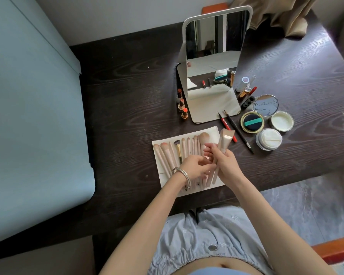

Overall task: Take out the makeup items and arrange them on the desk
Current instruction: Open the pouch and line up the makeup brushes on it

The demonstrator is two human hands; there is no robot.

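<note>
A white cloth mat (187, 133) lies on the dark wooden desk (127, 96) with several pink-handled makeup brushes (167, 153) laid in a row on it. My right hand (224, 161) is shut on a flat-headed pink brush (225, 138), held tilted above the mat's right end. My left hand (195, 167), with bangles on the wrist, rests over the lower brush handles, its fingertips touching the held brush's handle. A second handle beside the held one is partly hidden by my fingers.
A standing mirror (214, 46) is behind the mat. Three open lipsticks (182, 105) stand to its left. On its right lie tubes (246, 90), an open cushion compact (251, 122), two powder jars (282, 121), a red pencil (227, 126) and a thin black brush (240, 133).
</note>
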